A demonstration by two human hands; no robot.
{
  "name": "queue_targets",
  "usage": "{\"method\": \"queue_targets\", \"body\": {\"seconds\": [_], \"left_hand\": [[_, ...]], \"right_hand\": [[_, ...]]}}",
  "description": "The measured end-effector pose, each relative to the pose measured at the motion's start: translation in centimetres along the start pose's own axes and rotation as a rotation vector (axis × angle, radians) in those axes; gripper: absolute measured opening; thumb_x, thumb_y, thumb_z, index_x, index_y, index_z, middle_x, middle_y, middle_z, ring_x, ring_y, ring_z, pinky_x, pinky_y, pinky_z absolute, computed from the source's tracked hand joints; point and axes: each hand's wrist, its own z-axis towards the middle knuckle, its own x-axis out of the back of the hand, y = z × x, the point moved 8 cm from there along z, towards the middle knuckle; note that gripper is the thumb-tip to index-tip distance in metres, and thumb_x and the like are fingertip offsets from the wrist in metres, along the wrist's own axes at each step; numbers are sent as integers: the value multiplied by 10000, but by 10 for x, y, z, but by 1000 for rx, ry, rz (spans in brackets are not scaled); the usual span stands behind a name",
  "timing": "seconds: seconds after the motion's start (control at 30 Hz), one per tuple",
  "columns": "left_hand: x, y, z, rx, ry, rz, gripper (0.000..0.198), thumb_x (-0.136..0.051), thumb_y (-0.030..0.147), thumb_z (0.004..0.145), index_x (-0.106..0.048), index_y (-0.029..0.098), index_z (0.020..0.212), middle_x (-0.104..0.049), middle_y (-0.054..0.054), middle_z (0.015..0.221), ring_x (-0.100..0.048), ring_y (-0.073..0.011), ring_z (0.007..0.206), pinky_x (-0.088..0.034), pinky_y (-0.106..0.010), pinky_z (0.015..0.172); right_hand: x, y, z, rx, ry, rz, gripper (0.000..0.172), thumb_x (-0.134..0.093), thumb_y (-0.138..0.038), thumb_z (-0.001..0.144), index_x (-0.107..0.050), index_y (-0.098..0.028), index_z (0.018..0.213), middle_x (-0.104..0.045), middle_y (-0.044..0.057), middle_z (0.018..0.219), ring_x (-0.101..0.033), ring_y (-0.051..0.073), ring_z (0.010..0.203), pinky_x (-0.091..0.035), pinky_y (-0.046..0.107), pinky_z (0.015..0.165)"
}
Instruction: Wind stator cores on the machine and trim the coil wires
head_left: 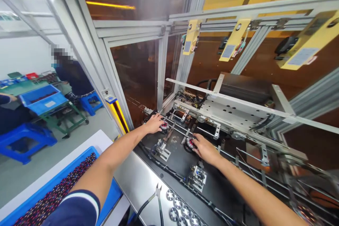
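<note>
My left hand (155,123) reaches to the far left of the machine bed, its fingers curled over the edge of a small round wound stator (164,125) with red in its middle. Nearer the middle, my right hand (205,149) has thumb and fingers around the right side of a second round stator (190,143), also red and dark inside a metallic rim. Both stators sit on round seats on the black bed (173,164). The undersides of the fingers are hidden on both hands.
Pliers (158,191) and several star-holed metal rings (178,203) lie on the steel ledge (132,180). A blue bin (91,150) full of wound parts stands left. Rails (182,132) and clamps (197,176) surround the hands. A co-worker (72,74) sits at back left.
</note>
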Motion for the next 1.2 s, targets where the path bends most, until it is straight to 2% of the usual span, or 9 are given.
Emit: {"method": "queue_targets", "body": {"seconds": [0.17, 0.37, 0.63, 0.73, 0.83, 0.93, 1.03, 1.13, 1.2], "left_hand": [[-30, -7, 17, -58, -102, 35, 362, -609, 319, 911, -571, 177, 1242, -528, -109, 1371, -531, -289, 1225, -447, -542, 1012], [-48, -15, 35, -64, -219, 24, 365, -601, 322, 917, -563, 178, 1250, -546, -109, 1343, -565, -274, 1176, -487, -516, 970], [-47, -21, 49, -69, -270, -47, 333, -592, 321, 924, -576, 177, 1224, -578, -104, 1294, -598, -251, 1116, -518, -479, 930], [-44, -22, 52, -57, -265, -85, 324, -589, 322, 926, -581, 177, 1216, -587, -101, 1279, -605, -245, 1100, -524, -471, 921], [-40, -21, 53, -36, -242, -129, 316, -585, 326, 928, -587, 175, 1206, -597, -96, 1260, -613, -242, 1081, -531, -460, 908], [-36, -17, 46, -14, -180, -194, 321, -586, 326, 927, -584, 178, 1212, -590, -99, 1274, -606, -245, 1097, -523, -469, 922], [-26, -12, 24, 7, -80, -285, 339, -593, 325, 922, -577, 181, 1228, -567, -105, 1317, -578, -262, 1155, -490, -504, 966], [-7, -12, -19, 26, 42, -390, 299, -575, 323, 930, -606, 173, 1187, -526, -113, 1385, -520, -274, 1244, -433, -514, 1034], [5, -13, -63, 39, 111, -454, 250, -506, 313, 961, -655, 165, 1095, -527, -117, 1395, -502, -248, 1273, -409, -434, 1069]], "right_hand": [[-14, 11, -3, -12, -17, 14, 245, -626, -276, 916, -620, -161, 1132, -548, 97, 1329, -525, 269, 1215, -451, 511, 1007], [-20, 13, -3, -33, -23, 42, 295, -619, -288, 922, -596, -166, 1189, -538, 101, 1343, -521, 277, 1223, -447, 523, 1011], [-14, 11, -4, -73, -35, 97, 309, -614, -305, 925, -590, -174, 1205, -525, 104, 1361, -524, 274, 1218, -450, 519, 1010], [-8, 15, 4, -80, -61, 130, 267, -620, -316, 923, -618, -166, 1144, -580, 95, 1284, -573, 249, 1147, -485, 486, 971], [9, 12, 11, -80, -52, 168, 212, -618, -307, 925, -637, -153, 1069, -635, 78, 1168, -619, 218, 1048, -518, 450, 917], [32, -22, 8, -55, 23, 208, 164, -547, -252, 946, -657, -140, 992, -620, 134, 1184, -605, 251, 1086, -499, 474, 950], [33, -99, -8, 44, 75, 254, 219, -454, -209, 953, -637, -165, 1065, -536, 169, 1317, -528, 276, 1215, -445, 482, 1037], [-10, -188, -26, 185, -18, 285, 207, -513, -169, 905, -615, -184, 1084, -575, 125, 1271, -570, 220, 1145, -500, 368, 980], [-51, -228, -32, 223, -104, 267, 142, -592, -144, 856, -632, -167, 990, -628, 101, 1166, -610, 206, 1038, -535, 339, 898]]}}
